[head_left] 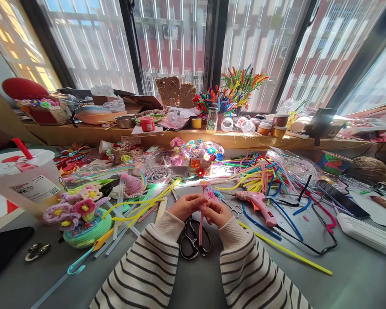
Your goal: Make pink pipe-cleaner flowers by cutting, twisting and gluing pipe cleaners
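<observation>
Both hands meet in front of me around a pink pipe-cleaner flower (204, 183), its bloom standing above the fingers and its stem hanging below. My left hand (189, 206) is closed, pinching the flower just under the bloom. Pressed against it, my right hand (217, 211) is also closed on the stem. Black-handled scissors (189, 246) lie on the table beneath my hands, their blades partly hidden. To the right rest a pink glue gun (257, 205) and small silver scissors (234, 208).
Loose pipe cleaners (260, 171) spread across the back right. A flower-topped turquoise pot (88, 229) and a drink cup (28, 184) stand at left. Glue sticks (116, 234) lie nearby. A white power strip (366, 235) and a phone (342, 198) are at right.
</observation>
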Demonstrator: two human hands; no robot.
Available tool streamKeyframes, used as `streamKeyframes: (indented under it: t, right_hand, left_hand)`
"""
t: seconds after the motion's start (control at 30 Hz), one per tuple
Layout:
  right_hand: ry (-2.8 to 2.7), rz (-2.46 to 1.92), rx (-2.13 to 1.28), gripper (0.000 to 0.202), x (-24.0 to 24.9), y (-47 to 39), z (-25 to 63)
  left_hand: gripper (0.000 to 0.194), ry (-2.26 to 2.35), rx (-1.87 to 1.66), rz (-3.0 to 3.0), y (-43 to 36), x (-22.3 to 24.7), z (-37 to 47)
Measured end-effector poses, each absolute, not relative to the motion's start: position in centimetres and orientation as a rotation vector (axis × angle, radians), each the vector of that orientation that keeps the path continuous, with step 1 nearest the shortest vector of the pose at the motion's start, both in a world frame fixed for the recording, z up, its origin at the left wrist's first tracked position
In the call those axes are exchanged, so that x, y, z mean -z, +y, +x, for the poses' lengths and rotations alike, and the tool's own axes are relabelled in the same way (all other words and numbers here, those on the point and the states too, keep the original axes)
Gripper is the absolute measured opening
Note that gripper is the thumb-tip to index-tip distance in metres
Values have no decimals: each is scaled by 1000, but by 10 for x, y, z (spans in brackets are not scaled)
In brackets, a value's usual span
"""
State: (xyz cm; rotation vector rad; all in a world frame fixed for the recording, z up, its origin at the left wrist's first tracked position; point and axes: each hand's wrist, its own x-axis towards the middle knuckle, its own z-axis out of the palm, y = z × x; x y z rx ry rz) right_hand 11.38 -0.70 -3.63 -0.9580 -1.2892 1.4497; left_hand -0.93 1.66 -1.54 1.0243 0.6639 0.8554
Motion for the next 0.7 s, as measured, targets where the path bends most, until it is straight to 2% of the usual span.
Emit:
streamKeyframes:
  t: [0.33,0.53,0.6,0.7]
  right_hand:
    - [-1454,-1120,-1308,35,38,-10,121]
    - [-1819,-1757,-356,24,5,-18,178]
    - [-1956,-2050,-220,18,-4,-19,187]
    - [-2082,-2312,-225,20,-8,-17,185]
  left_hand:
    - [21,875,-1147,783,22,11,-14]
    - [22,881,-1188,841,26,16,-16]
    - [24,883,-1199,858,26,17,-15]
    - [26,893,-1218,868,25,15,-14]
